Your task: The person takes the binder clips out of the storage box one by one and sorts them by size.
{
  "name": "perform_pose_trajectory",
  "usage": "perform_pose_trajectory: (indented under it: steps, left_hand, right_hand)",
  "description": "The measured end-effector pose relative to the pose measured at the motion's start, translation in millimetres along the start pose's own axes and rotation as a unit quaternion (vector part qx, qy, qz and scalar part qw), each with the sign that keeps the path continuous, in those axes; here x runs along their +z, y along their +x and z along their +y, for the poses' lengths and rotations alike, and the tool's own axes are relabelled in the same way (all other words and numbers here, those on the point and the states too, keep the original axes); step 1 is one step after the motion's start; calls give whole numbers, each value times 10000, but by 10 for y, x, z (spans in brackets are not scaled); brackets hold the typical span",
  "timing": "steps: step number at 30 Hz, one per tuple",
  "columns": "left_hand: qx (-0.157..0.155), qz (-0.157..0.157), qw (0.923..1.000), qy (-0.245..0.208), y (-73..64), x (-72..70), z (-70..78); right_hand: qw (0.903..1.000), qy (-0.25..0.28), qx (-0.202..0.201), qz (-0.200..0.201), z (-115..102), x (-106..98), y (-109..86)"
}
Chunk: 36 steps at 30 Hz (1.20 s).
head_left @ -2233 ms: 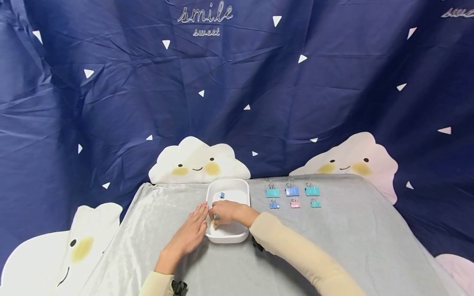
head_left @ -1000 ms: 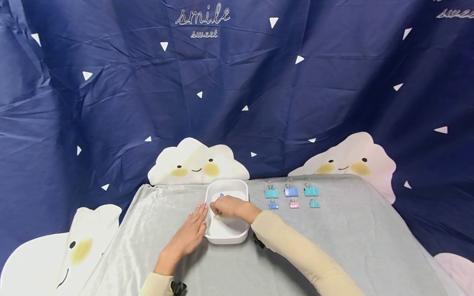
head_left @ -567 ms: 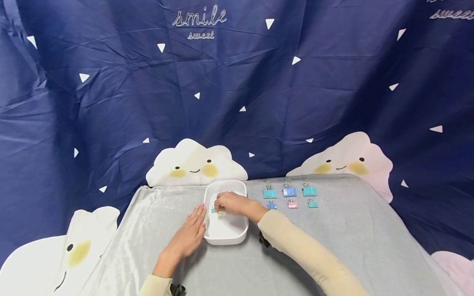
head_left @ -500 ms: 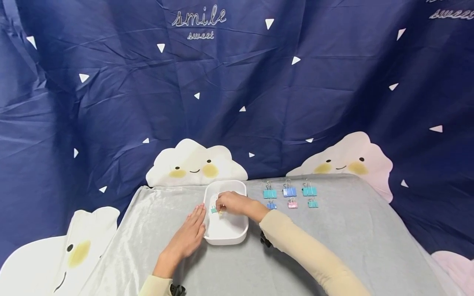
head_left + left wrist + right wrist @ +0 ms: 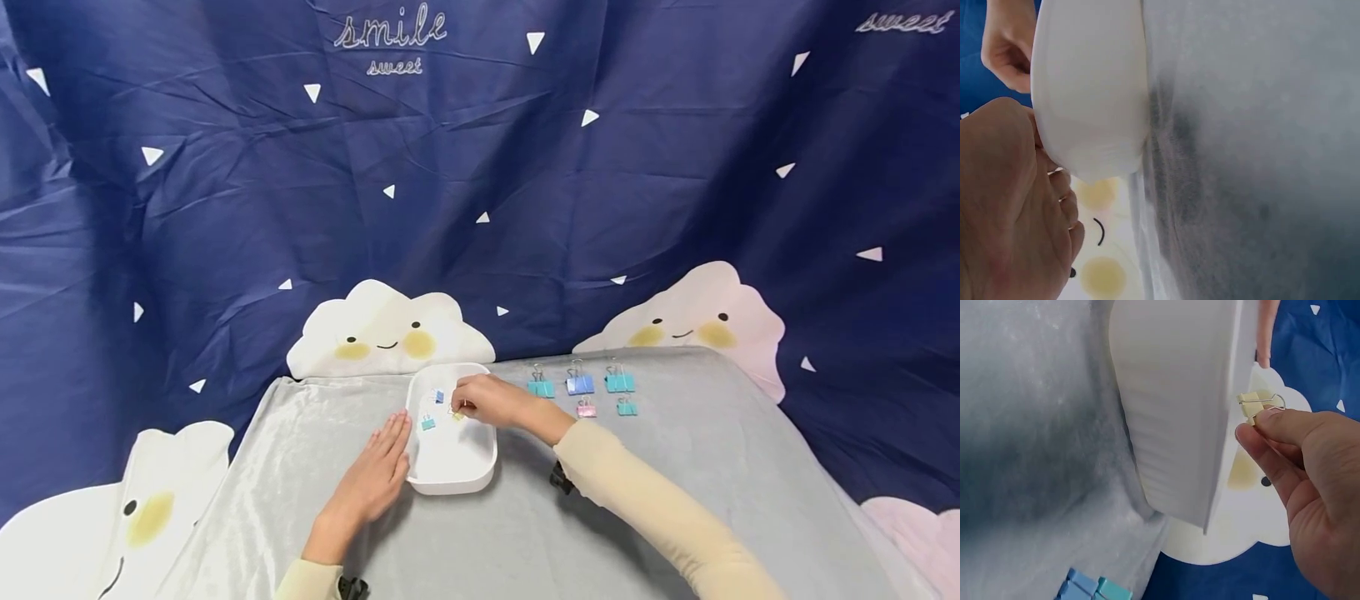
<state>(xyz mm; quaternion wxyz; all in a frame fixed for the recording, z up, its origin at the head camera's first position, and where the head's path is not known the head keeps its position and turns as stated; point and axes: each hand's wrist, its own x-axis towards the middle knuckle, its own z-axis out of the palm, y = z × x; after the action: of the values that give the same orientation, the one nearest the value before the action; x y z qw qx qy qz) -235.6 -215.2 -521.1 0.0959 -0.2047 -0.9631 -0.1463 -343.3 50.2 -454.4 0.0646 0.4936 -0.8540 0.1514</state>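
A small yellow binder clip (image 5: 1250, 407) is pinched between the thumb and index finger of my right hand (image 5: 491, 400). In the right wrist view the clip shows beyond the rim of the white box (image 5: 1175, 406); the head view puts it over the box's right half. My left hand (image 5: 375, 467) rests with straight fingers against the left side of the box (image 5: 453, 486). Inside the box lie a small blue binder clip (image 5: 438, 397) and a small teal binder clip (image 5: 427, 423), apart from each other.
Right of the box, large binder clips stand in a back row: teal (image 5: 541, 389), blue (image 5: 580, 384) and teal (image 5: 620, 382). In front are small pink (image 5: 587, 408) and teal (image 5: 627, 407) clips. My right wrist covers part of this row. Grey cloth (image 5: 465, 550) covers the table.
My right hand has drawn the yellow clip to the right, away from the other two clips, which now show uncovered in the box. My left hand has stayed against the box.
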Motion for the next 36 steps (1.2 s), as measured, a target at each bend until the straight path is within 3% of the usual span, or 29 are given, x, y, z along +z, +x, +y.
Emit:
perform_pose_trajectory:
  steps: [20,36]
  left_hand:
    - [39,39,10000,24,-7,24,-8]
    - [72,21,10000,-51,-2,38,-14]
  right_hand:
    - [9967,277,468,601,70,-332,-505]
    - [9919,457,715,940,207,-411,-987]
